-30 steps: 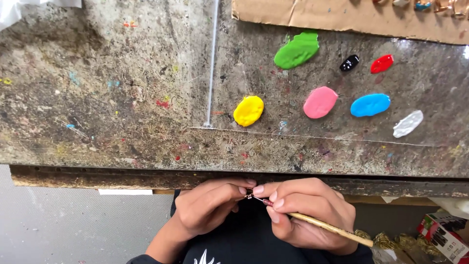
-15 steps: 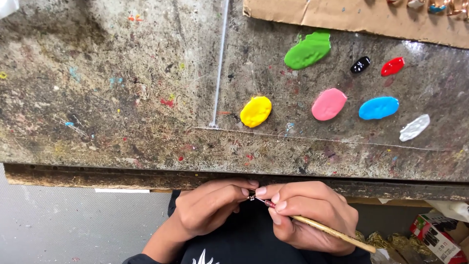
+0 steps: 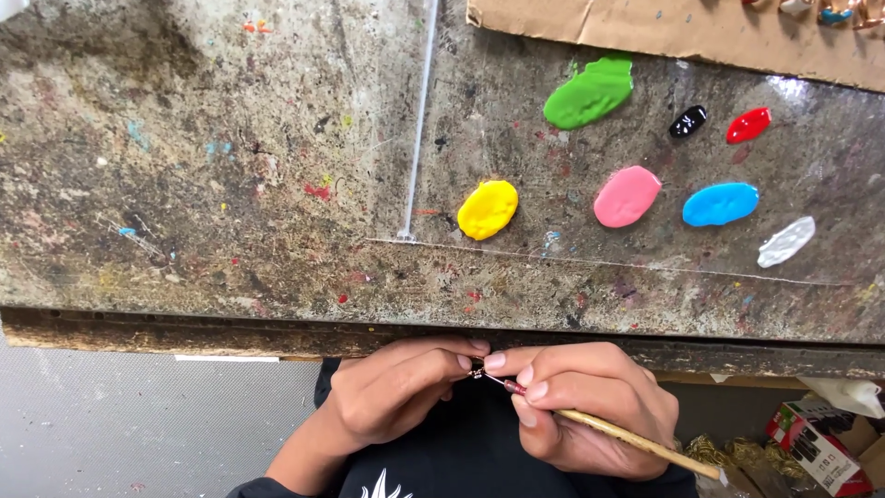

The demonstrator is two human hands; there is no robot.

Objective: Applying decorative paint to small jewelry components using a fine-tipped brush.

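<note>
Tiny metal piece [image 3: 477, 373] pinched in my left hand [image 3: 396, 392] below the table edge [image 3: 184, 327]; my right hand [image 3: 590, 406] grips a thin brush [image 3: 636, 441], tip on it. Nothing's shifted over the last second, still dabbing. Yellow paint blob [image 3: 488, 208] nearest above.

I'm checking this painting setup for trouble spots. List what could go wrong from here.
1. The left hand pinches a tiny metal piece below the table edge, off the surface; if it slips, it would probably fall to the floor.
2. The right hand holds the paintbrush tip right at the left fingertips, so paint could smear onto skin.
3. The wet paint blobs, such as the yellow one, lie open on the table and could smudge.
</note>
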